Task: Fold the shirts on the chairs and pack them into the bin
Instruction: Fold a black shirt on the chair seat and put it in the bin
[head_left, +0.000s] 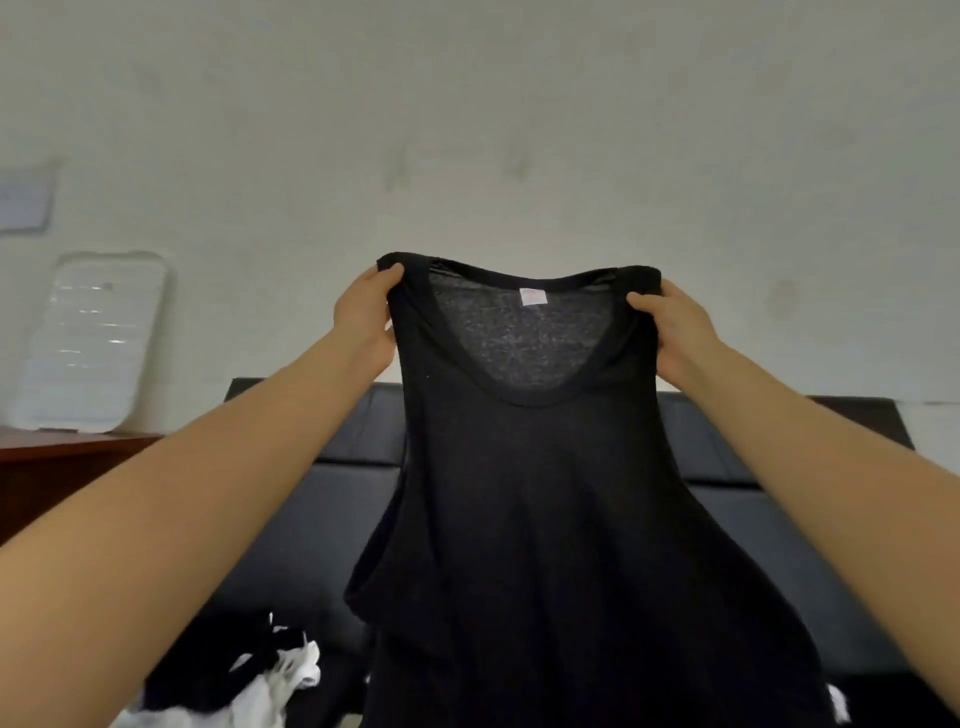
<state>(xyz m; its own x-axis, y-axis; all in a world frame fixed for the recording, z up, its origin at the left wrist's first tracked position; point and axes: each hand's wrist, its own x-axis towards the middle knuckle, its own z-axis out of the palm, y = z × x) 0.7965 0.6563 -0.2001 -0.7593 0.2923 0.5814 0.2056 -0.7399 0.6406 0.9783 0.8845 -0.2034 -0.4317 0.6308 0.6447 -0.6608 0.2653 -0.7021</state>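
Observation:
A black sleeveless shirt (524, 493) with a scooped neck and a small white label hangs upright in front of me. My left hand (366, 319) pinches its left shoulder strap. The right strap is pinched by my right hand (675, 332). Both arms are stretched forward at about the same height, and the shirt's body drops past the bottom of the view. A pile of black and white clothes (244, 675) lies at the lower left on a black padded seat (779, 519).
A clear plastic lid or tray (91, 343) leans against the pale wall at the left, standing on a brown wooden surface (62, 462). The black seat runs across the view behind the shirt.

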